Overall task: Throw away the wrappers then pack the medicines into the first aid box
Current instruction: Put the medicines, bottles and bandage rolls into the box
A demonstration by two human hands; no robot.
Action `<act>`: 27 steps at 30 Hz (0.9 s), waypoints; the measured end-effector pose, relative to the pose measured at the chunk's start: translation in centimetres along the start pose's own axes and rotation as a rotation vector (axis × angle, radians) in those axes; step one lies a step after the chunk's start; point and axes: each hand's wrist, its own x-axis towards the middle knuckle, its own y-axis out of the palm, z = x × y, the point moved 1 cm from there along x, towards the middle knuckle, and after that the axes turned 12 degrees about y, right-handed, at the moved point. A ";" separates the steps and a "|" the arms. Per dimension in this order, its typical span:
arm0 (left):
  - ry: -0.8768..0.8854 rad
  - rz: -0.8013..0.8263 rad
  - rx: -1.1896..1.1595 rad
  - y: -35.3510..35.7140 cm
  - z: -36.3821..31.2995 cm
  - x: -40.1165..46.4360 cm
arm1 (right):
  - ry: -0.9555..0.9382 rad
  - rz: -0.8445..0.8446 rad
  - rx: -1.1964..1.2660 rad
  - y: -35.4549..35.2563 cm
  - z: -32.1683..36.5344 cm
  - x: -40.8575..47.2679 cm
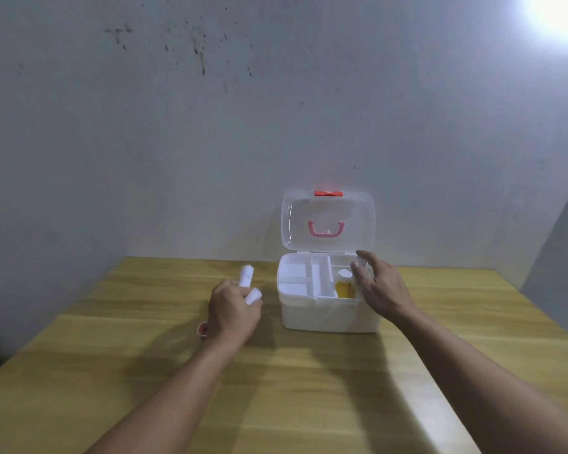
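A: What's in the left hand [232, 311]?

B: Two soft white bandage rolls [249, 286], held tight. Light, squishy. Grip the middles.

A: The right hand [379, 286]?

B: Open, holding nothing, over the open white plastic first aid box [328, 314], just right of the rolls. A yellow bottle [345, 285] lies inside.

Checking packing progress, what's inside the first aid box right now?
First aid box: a yellow bottle in the right compartment; left tray sections look empty. Right hand covers the far right edge.

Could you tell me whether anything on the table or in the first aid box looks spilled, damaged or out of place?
Nothing stands out: the first aid box sits level with its lid open, and the yellow bottle inside shows no spill.
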 end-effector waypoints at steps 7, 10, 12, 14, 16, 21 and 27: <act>0.133 -0.012 -0.180 0.7 -3.9 5.3 | 0.001 0.002 -0.005 0.2 -0.2 0.0; 0.192 0.062 -0.157 2.5 -4.6 7.0 | -0.013 -0.007 -0.008 0.4 -0.4 0.3; 0.210 0.097 -0.122 3.6 -4.9 7.7 | -0.017 -0.014 -0.008 0.4 -0.4 0.4; 0.228 0.147 -0.060 4.6 -5.0 8.2 | -0.019 -0.027 -0.010 0.4 -0.5 0.4; 0.239 0.204 -0.021 5.3 -5.1 8.4 | -0.022 -0.039 -0.014 0.5 -0.5 0.4; 0.243 0.243 -0.046 6.2 -5.1 8.0 | -0.022 -0.048 -0.023 0.6 -0.5 0.5; 0.289 0.155 -0.091 5.4 -6.1 6.7 | -0.027 -0.053 -0.016 0.5 -0.6 0.6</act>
